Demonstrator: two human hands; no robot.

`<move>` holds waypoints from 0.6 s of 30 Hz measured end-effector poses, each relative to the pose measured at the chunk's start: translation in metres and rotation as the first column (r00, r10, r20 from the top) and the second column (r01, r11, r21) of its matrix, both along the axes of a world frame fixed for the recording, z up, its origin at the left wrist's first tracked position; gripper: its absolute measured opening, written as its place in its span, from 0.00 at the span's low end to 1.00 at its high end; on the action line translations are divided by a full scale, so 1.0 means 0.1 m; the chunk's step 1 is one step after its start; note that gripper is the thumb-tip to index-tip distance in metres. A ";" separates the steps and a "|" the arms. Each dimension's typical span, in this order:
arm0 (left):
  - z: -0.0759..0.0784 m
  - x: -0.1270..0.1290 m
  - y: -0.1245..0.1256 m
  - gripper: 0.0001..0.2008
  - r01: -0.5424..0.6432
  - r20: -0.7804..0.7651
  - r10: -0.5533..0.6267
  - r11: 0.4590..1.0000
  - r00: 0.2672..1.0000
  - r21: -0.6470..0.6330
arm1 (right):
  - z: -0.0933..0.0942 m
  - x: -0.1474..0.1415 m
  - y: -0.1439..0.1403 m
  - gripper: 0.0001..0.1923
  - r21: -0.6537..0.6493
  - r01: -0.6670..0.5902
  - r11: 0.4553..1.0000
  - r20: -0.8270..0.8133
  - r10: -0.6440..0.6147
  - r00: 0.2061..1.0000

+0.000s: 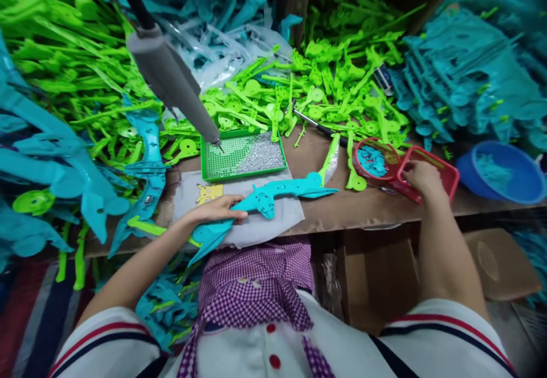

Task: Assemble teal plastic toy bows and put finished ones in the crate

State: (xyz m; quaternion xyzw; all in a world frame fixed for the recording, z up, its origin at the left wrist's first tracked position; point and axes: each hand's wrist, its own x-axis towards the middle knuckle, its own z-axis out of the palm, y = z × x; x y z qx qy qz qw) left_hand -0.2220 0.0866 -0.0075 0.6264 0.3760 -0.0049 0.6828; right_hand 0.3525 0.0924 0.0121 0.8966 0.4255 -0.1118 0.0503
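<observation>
My left hand [222,208] is closed around a long turquoise plastic part [262,200], which lies slantwise over a grey cloth [282,218] with a yellow cartoon print. My right hand [423,176] reaches into a red square basket [448,181]; its fingertips are down inside, and what they touch is hidden. Left of that, a round red basket [358,164] holds small turquoise pieces [372,160]. Behind the cloth stands a green perforated tray [205,167] with many small silver screws [262,155]. A grey power screwdriver [171,76] hangs with its bit over this tray.
Lime-green plastic parts [337,76] are heaped across the back of the workbench [329,213]. Turquoise parts are piled at left [55,150] and right [474,76]. A blue bowl [530,173] stands at the right edge. A black-handled metal tool [314,123] lies among the green parts.
</observation>
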 end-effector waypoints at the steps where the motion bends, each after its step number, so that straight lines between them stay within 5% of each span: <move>1: 0.00 0.00 0.00 0.22 -0.005 0.004 0.005 1.000 1.000 -0.011 | -0.02 0.00 -0.01 0.17 0.004 0.004 1.000 0.003 -0.004 1.000; 5: 0.00 0.02 0.00 0.22 -0.025 0.028 0.027 0.998 0.999 -0.053 | -0.04 0.06 -0.07 0.13 0.036 0.063 0.997 -0.002 -0.063 0.998; 8: 0.03 0.03 0.00 0.22 -0.032 0.021 0.033 0.998 0.999 -0.048 | -0.03 0.15 -0.06 0.04 0.219 0.186 0.958 -0.078 -0.173 0.982; 13: 0.04 0.03 -0.01 0.23 -0.038 0.017 0.039 0.998 0.999 -0.057 | -0.03 0.24 0.00 0.24 0.450 0.319 0.834 -0.029 -0.343 0.939; 18: 0.03 0.04 -0.01 0.23 -0.032 0.016 0.032 0.999 0.999 -0.030 | -0.10 0.23 -0.07 0.22 0.542 0.299 0.786 -0.017 -0.345 0.938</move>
